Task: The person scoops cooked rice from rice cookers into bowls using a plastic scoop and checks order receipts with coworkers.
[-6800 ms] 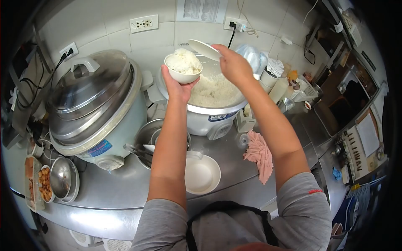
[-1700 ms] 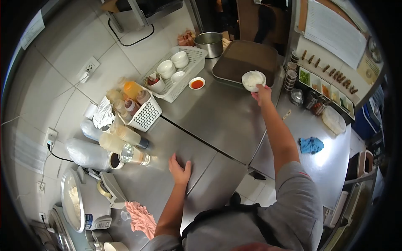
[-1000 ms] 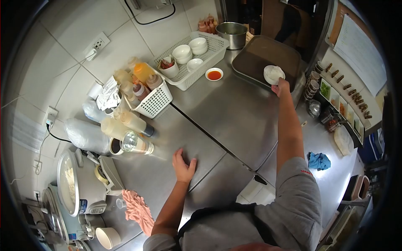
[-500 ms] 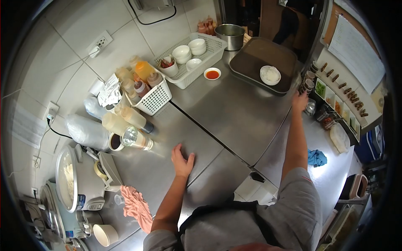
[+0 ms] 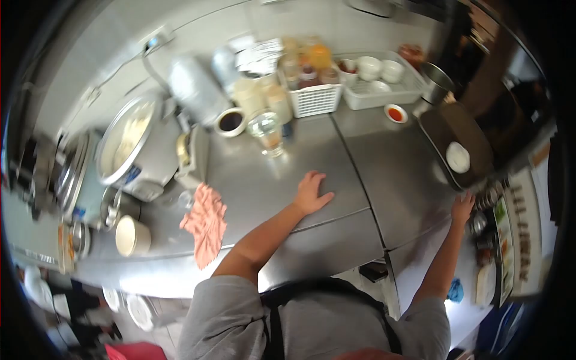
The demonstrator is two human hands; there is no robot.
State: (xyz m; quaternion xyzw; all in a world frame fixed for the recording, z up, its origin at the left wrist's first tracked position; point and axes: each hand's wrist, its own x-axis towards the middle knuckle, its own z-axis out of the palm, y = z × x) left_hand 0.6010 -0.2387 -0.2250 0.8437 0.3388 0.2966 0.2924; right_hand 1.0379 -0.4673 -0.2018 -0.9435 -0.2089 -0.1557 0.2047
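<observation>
My left hand [image 5: 312, 193] lies on the steel counter [image 5: 264, 204] with its fingers and thumb apart, holding nothing. A clear glass [image 5: 267, 133] stands beyond it. My right hand [image 5: 462, 207] is stretched out to the right, close to the near corner of a dark brown tray [image 5: 485, 141] and beside small jars [image 5: 489, 197]. Blur hides what its fingers are doing and whether they touch a jar. On the tray sits a white bowl of rice [image 5: 458, 157]. A small white dish of orange-red sauce [image 5: 396, 114] stands left of the tray.
A white basket of sauce bottles [image 5: 316, 100] and a tray-like basket with white bowls [image 5: 414, 95] line the wall. On the left are an open rice cooker [image 5: 157, 174], a pink cloth [image 5: 205, 225] and a paper tub [image 5: 132, 236]. A blue cloth [image 5: 455, 290] lies at right.
The head view has swung left, so the counter things appear farther right and more of the left side shows. My left hand stays open on the counter; my right hand remains near the jars.
</observation>
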